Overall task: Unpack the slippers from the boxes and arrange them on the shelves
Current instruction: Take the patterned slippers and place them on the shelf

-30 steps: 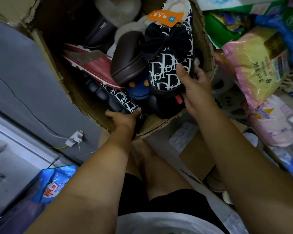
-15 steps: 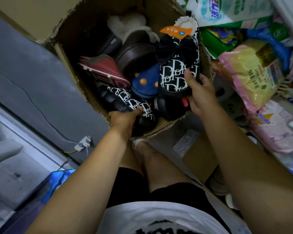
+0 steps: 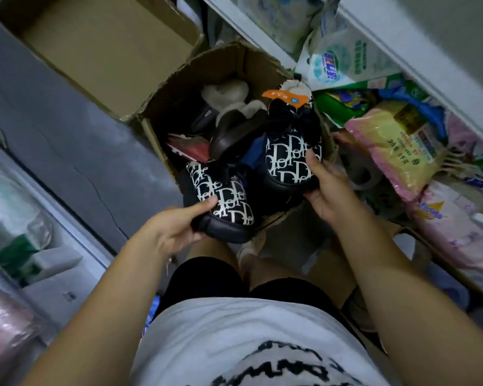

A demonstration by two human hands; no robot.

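We look down on a grey floor that fills the left side. At its far edge lies a large carton, which touches the far left corner of a smaller open box. A white shelf edge runs slantwise across the right. Below it packaged goods are heaped, among them a white-and-green bag and a pink-and-yellow packet just beside the box's right wall.

Slippers lie piled inside the open box. There are fleece-lined slippers at the far wall, a brown slipper in the middle and a red slipper against the left wall.

Over the box's near left corner we see a black monogram slipper, lifted and tilted, its toe pointing toward the body. The left hand grips it at the toe. The thumb lies flat on the patterned upper and the fingers curl under the sole, out of our sight.

A second monogram slipper is at the box's near right edge. The right hand holds it the same way, thumb on top and fingers wrapped beneath. An orange tag sits at its far end, above a dark bow.
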